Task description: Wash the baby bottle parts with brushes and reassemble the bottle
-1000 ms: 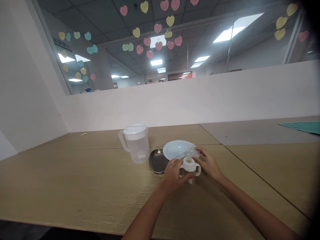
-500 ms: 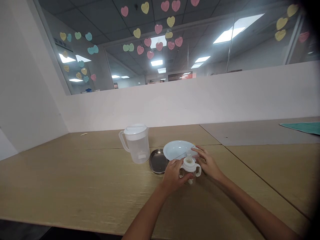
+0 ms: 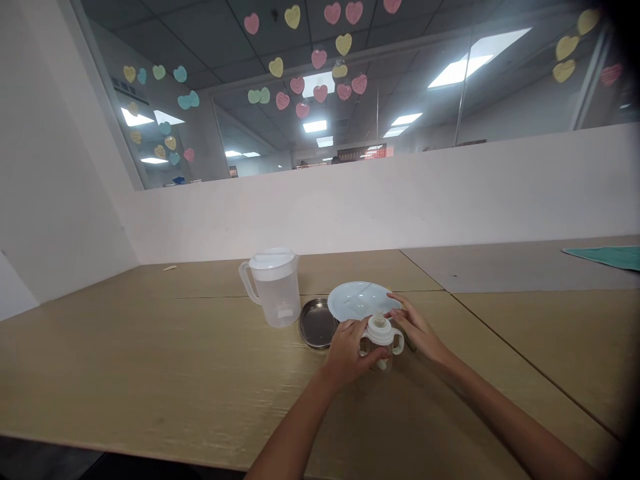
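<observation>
A small clear baby bottle with a white collar, side handles and a teat stands on the wooden table. My left hand is wrapped round its left side. On its right, my right hand curls against the collar and handle. Just behind the bottle lies a pale blue divided plate, now flat on the table.
A clear plastic jug with a white lid stands left of the plate. A round steel dish lies between the jug and the bottle. A teal cloth lies at the far right. A white partition wall runs behind the table.
The pale blue plate, tilted up behind the bottle a second ago, now lies flat. Both hands stay on the bottle, almost unmoved.
</observation>
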Motion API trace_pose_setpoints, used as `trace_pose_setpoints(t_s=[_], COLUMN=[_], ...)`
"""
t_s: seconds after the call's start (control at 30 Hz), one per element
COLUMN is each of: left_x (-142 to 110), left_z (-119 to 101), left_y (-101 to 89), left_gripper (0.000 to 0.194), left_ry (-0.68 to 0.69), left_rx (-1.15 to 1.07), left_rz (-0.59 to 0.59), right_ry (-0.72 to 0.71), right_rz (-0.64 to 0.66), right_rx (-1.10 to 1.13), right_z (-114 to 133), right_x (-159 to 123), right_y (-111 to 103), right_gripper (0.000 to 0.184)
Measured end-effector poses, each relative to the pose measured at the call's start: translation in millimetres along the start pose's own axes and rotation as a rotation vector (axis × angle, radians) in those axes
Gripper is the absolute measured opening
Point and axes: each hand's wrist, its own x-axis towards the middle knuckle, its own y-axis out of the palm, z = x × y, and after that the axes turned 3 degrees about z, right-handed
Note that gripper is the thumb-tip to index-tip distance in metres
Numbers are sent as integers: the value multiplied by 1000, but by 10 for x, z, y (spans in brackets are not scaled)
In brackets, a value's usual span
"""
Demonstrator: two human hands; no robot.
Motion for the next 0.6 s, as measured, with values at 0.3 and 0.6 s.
trace_pose_setpoints(t_s=[0.3, 0.6], left_x=[6, -29], left_z=[-52, 31], left_y=[-27, -5], left_gripper=[53, 62], left_ry=[-46, -121], left_rx=[-67, -200], left_rz=[8, 22], right_ry=[-6, 128], right_rz=[12, 93], right_rx=[-84, 144], right_z=[207, 223], right_x=[-87, -28], right_y=[150, 45], right_gripper=[48, 61])
